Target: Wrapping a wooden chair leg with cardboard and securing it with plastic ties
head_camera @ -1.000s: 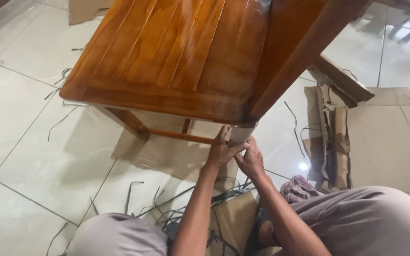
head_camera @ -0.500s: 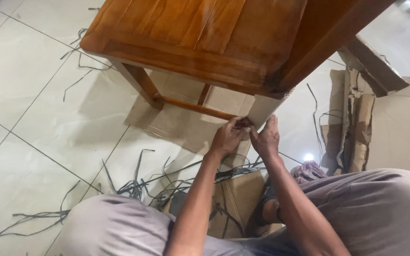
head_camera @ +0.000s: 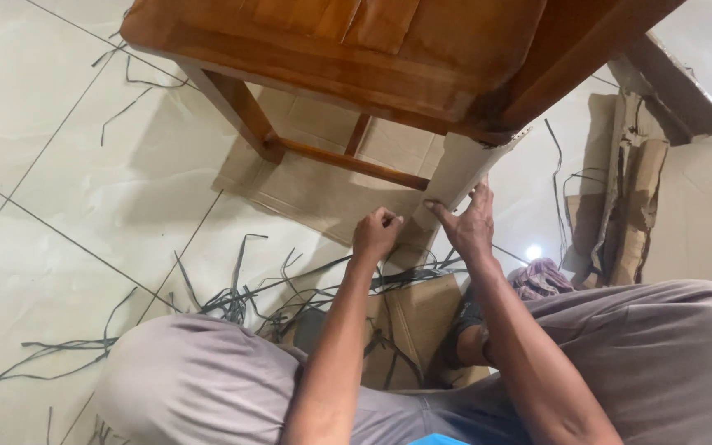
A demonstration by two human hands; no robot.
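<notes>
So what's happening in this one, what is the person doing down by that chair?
A person sits on the tiled floor in front of a varnished wooden chair. The right hand is spread against a cardboard wrap around the near chair leg, thumb on its edge. The left hand is closed in a fist just beside it, apart from the wrap. Cut packing straps and flattened cardboard lie around.

Single head view, steeply downward, close over hands and floor.
</notes>
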